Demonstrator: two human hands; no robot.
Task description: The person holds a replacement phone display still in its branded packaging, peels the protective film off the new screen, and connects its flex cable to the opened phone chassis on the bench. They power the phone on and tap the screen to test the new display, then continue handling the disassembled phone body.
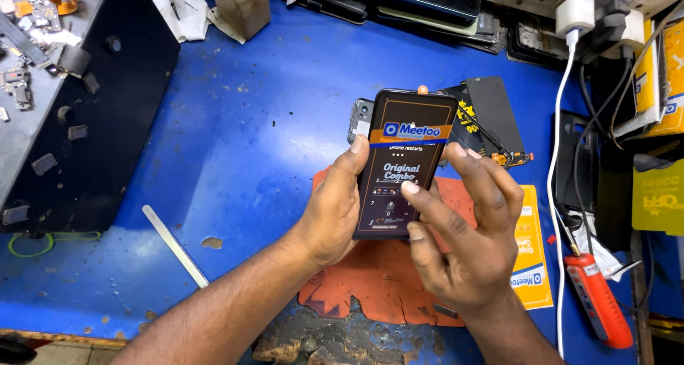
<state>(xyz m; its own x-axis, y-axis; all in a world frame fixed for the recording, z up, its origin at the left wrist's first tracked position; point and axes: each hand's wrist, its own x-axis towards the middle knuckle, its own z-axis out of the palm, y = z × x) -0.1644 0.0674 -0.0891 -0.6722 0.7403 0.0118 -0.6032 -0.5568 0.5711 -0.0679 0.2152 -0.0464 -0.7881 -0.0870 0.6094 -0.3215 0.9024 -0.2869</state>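
A: Where was the phone (403,167)?

B: It was raised above the blue tabletop (242,151), over the torn orange mat (377,279), screen toward the camera. A dark protective film with an orange band covered the lit screen.

A: State of the left hand (333,207)?

B: The left hand was clamped on the phone's left edge, thumb tip resting on the front face, fingers hidden behind the body.

A: And the right hand (463,229)?

B: The right hand was not closed around anything. Its thumb tip touched the lower part of the screen; the remaining fingers were spread, lying along the phone's right edge.

A: Adjacent items?

B: A second phone body (360,117) lay just behind the held unit, a black screen panel (496,114) to its right. A flat metal strip (175,246) lay on the tabletop left of the forearm. A red tool (597,299) lay at the right, near a white cable (554,194). A yellow card (531,247) lay beside the mat.
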